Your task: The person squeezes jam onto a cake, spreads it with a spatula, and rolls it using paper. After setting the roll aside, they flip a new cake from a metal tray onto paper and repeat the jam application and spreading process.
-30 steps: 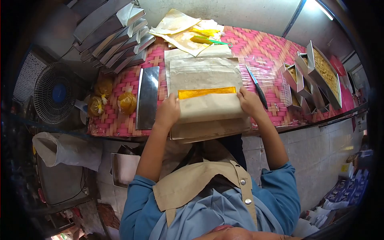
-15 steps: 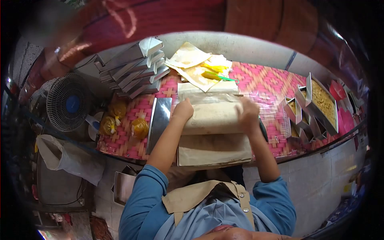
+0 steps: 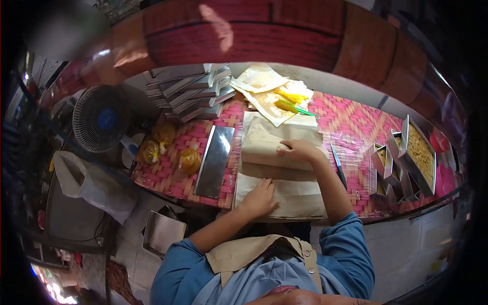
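A paper-wrapped roll or block (image 3: 264, 150) lies across a stack of brownish paper sheets (image 3: 300, 195) at the table's front. My right hand (image 3: 300, 152) rests on top of the wrapped piece, its fingers bent over the paper. Lower down, my left hand (image 3: 262, 197) lies on the flat sheets just in front of it, fingers spread. Left of the paper is a shiny metal tray (image 3: 215, 162). To the right lies a knife (image 3: 337, 161) with a dark handle.
Stacked metal tins (image 3: 190, 94) stand at the back left, near stained papers (image 3: 259, 79) with a green-handled tool (image 3: 305, 112). Tied yellow bags (image 3: 188, 161) sit at left. Filled tins (image 3: 421, 147) are at right. A fan (image 3: 101, 119) stands beyond the left edge.
My left hand has moved from the back left of the wrapped piece down onto the front sheets. My right hand has shifted inward onto its top. The camera view has shifted.
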A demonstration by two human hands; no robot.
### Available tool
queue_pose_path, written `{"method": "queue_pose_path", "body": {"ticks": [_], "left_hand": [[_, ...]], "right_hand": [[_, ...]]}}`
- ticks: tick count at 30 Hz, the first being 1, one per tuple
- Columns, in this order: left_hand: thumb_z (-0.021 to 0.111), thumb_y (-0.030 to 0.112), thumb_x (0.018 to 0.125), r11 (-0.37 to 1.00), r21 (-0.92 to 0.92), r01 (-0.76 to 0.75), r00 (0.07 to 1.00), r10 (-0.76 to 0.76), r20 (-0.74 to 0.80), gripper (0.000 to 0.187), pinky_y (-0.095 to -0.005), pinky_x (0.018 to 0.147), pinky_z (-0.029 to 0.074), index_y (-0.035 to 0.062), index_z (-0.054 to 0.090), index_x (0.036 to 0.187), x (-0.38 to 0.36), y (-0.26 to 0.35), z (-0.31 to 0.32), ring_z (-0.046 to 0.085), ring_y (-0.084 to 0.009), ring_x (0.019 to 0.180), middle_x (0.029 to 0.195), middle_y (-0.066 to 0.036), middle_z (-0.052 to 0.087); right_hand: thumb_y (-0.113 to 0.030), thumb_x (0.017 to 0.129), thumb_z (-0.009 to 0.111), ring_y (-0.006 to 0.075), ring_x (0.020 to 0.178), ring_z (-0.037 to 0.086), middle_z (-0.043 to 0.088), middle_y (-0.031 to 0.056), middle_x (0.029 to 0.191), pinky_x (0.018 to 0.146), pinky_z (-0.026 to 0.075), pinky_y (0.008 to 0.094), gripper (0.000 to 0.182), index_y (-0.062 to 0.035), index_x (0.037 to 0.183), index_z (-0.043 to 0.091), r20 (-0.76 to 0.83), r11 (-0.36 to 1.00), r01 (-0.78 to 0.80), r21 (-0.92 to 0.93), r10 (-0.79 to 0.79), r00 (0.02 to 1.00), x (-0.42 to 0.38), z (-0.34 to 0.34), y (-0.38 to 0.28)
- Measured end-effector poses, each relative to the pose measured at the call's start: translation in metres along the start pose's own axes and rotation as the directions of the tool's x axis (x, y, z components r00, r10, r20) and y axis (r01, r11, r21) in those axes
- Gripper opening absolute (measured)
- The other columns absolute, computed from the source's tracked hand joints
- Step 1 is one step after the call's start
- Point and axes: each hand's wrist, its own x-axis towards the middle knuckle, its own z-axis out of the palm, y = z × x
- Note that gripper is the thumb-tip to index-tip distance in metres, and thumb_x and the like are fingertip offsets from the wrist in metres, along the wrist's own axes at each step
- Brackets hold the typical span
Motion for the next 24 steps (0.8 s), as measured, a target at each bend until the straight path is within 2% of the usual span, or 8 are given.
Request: {"method": "queue_pose_path", "body": {"ticks": [6,8,10,12,14,16,20,24], "left_hand": [[0.054,0.055,0.085,0.774,-0.552,0.311,0.929,-0.369,0.006,0.101,-0.0412,0.105,0.031,-0.0126,0.002,0.139,0.012,-0.020,-0.013,0.032,-0.0434,0.129,0.138,-0.036,0.027],[0.051,0.059,0.084,0.776,-0.469,0.422,0.906,-0.381,0.184,0.104,-0.0404,0.103,0.034,-0.0130,0.001,0.139,0.027,-0.019,-0.040,0.039,-0.0446,0.125,0.135,-0.038,0.031],[0.061,0.057,0.078,0.889,-0.318,0.328,0.945,-0.302,0.129,0.109,-0.0410,0.100,0.038,-0.0102,0.002,0.141,0.051,-0.037,-0.028,0.045,-0.0442,0.120,0.131,-0.036,0.039],[0.067,0.052,0.073,0.940,-0.208,0.272,0.943,-0.217,0.250,0.111,-0.0411,0.099,0.039,-0.0070,0.003,0.142,0.068,-0.038,-0.042,0.046,-0.0432,0.118,0.130,-0.035,0.040],[0.073,0.048,0.069,0.978,-0.104,0.182,0.917,-0.131,0.376,0.113,-0.0413,0.097,0.041,-0.0037,0.005,0.143,0.078,-0.031,-0.047,0.048,-0.0423,0.116,0.130,-0.034,0.041],[0.080,0.036,0.061,0.999,-0.021,0.033,0.886,-0.019,0.463,0.117,-0.0384,0.096,0.041,-0.0010,0.005,0.143,0.086,-0.023,-0.047,0.049,-0.0400,0.115,0.125,-0.032,0.045],[0.076,0.023,0.062,0.967,-0.231,-0.104,0.781,0.224,0.583,0.105,-0.0382,0.094,0.043,0.0048,0.012,0.143,0.094,-0.006,-0.057,0.050,-0.0398,0.112,0.127,-0.030,0.044],[0.074,0.018,0.059,0.963,-0.223,-0.150,0.730,0.261,0.632,0.097,-0.0386,0.092,0.043,0.0058,0.022,0.140,0.090,0.016,-0.049,0.050,-0.0379,0.112,0.128,-0.026,0.044]], "right_hand": [[-0.045,0.090,0.047,0.0402,0.103,0.058,0.057,0.0298,0.112,0.089,0.044,0.0402,0.061,-0.0012,0.132,0.042,0.245,0.997,-0.026,0.067,0.009,0.970,-0.044,0.006,-0.033],[-0.039,0.091,0.050,0.0398,0.096,0.061,0.057,0.0326,0.110,0.084,0.047,0.0403,0.065,0.0009,0.138,0.030,0.100,0.991,0.014,0.133,-0.027,0.995,-0.066,0.042,-0.024],[-0.029,0.093,0.050,0.0318,0.093,0.062,0.058,0.0286,0.112,0.067,0.053,0.0359,0.070,0.0004,0.144,0.011,0.294,0.864,-0.187,0.468,0.048,0.955,-0.095,0.038,-0.049],[-0.022,0.094,0.047,0.0284,0.091,0.063,0.057,0.0221,0.116,0.063,0.055,0.0328,0.068,-0.0045,0.146,0.007,0.185,0.696,-0.034,0.717,-0.143,0.972,-0.110,0.071,-0.036],[-0.019,0.095,0.046,0.0198,0.084,0.066,0.059,0.0150,0.114,0.058,0.054,0.0291,0.047,-0.0077,0.139,0.035,0.377,0.738,-0.176,0.652,-0.113,0.919,-0.122,0.045,-0.021],[-0.023,0.095,0.046,0.0141,0.071,0.065,0.061,0.0137,0.112,0.050,0.050,0.0245,0.033,-0.0046,0.122,0.053,0.155,0.636,-0.154,0.756,0.055,0.986,-0.131,0.012,-0.007],[-0.045,0.095,0.042,0.0081,0.045,0.043,0.061,0.0164,0.110,0.040,0.035,0.0198,0.040,-0.0067,0.102,0.052,-0.202,-0.315,0.272,0.910,0.237,0.950,-0.108,-0.013,0.035],[-0.047,0.095,0.040,0.0080,0.044,0.037,0.060,0.0175,0.112,0.041,0.034,0.0198,0.039,-0.0091,0.096,0.047,-0.140,-0.523,0.152,0.839,0.062,0.988,-0.058,-0.024,0.054]]}}
